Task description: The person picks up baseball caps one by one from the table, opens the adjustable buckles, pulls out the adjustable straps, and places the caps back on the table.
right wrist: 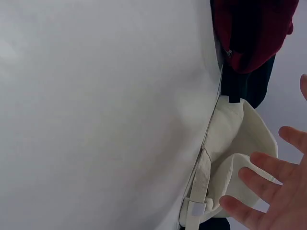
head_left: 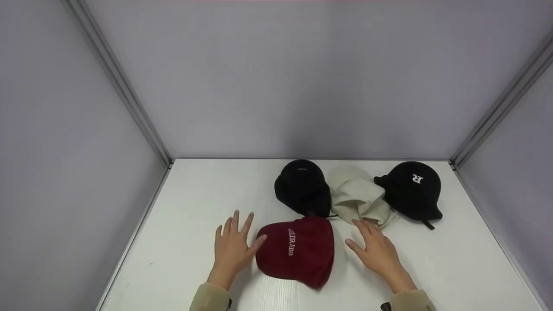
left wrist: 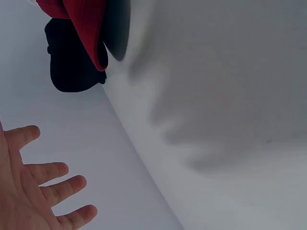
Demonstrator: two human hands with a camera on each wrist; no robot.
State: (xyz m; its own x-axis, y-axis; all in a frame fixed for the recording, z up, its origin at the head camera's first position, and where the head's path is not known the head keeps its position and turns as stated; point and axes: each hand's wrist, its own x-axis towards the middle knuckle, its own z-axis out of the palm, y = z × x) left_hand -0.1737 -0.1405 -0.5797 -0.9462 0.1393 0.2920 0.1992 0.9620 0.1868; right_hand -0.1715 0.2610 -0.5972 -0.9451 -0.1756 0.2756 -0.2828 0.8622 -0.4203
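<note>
A dark red cap (head_left: 298,250) with white lettering lies on the white table between my two hands. My left hand (head_left: 233,248) hovers at its left side, fingers spread, thumb overlapping the cap's edge in the head view; whether it touches cannot be told. To the right of the red cap is my right hand (head_left: 378,255), fingers spread and holding nothing, its fingertips near the lower edge of a crumpled cream cap (head_left: 360,196). In the right wrist view the cream cap (right wrist: 225,124) shows a strap with a buckle.
Behind the red cap sits a black cap (head_left: 302,185), against the cream one. A second black cap (head_left: 410,190) with a white letter R stands at the right, its strap trailing on the table (head_left: 190,207). Grey panels (head_left: 242,86) enclose the back and sides.
</note>
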